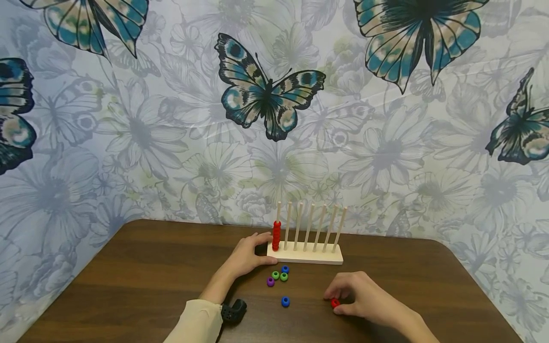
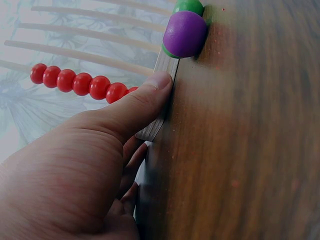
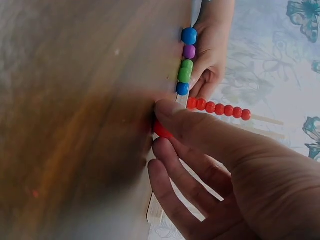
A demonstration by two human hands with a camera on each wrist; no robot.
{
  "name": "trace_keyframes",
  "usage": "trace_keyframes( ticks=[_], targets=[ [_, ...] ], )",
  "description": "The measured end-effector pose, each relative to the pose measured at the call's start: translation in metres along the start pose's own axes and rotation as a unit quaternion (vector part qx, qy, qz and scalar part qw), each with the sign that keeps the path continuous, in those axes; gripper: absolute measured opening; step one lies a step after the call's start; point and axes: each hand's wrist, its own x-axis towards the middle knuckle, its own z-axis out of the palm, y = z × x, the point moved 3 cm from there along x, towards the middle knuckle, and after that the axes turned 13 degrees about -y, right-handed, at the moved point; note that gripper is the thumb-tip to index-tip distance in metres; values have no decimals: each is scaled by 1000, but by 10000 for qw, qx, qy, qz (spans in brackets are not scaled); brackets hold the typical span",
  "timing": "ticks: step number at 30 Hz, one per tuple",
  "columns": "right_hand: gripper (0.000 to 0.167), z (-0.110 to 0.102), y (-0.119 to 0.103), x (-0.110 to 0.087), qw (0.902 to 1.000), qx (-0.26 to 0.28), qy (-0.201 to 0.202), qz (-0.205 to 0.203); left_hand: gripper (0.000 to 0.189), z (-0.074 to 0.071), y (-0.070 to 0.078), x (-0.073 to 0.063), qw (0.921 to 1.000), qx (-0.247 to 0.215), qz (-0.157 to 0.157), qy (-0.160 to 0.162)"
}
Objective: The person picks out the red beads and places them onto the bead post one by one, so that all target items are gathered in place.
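A pale wooden peg board (image 1: 310, 257) with several upright pegs stands toward the back of the table. Its leftmost peg carries a stack of red beads (image 1: 276, 237), with bare wood showing above them. My left hand (image 1: 245, 257) holds the board's left end, thumb along the front edge (image 2: 159, 82) and fingers behind. Lower right, my right hand (image 1: 366, 296) pinches a loose red bead (image 1: 335, 303) between thumb and fingers, low at the tabletop. In the right wrist view the thumb partly covers this red bead (image 3: 161, 130).
In front of the board lie a blue bead (image 1: 285, 269), two green beads (image 1: 276, 275) and a purple bead (image 1: 270, 282). Another blue bead (image 1: 285, 301) sits nearer, between the hands. Behind the brown table (image 1: 128, 286) hangs a butterfly-patterned cloth (image 1: 180, 143).
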Motion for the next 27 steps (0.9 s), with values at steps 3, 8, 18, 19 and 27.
trace_keyframes(
  ticks=[3, 8, 18, 19, 27],
  targets=[
    [19, -1, 1, 0, 9998, 89, -12, 151, 60, 0, 0, 0, 10000, 8, 0, -14],
    [19, -3, 1, -1, 9992, 204, 168, 314, 60, 0, 1, -1, 10000, -1, -1, -33],
    [25, -16, -12, 7, 9906, -254, 1342, -116, 59, 0, 0, -1, 10000, 19, -6, 3],
    [26, -18, -14, 9, 9885, -313, 1469, -175, 59, 0, 0, 0, 10000, 20, -9, 3],
    [36, -38, -31, 29, 9700, -587, 2301, -512, 61, 1, 0, 0, 10000, 73, -17, 11]
  ],
)
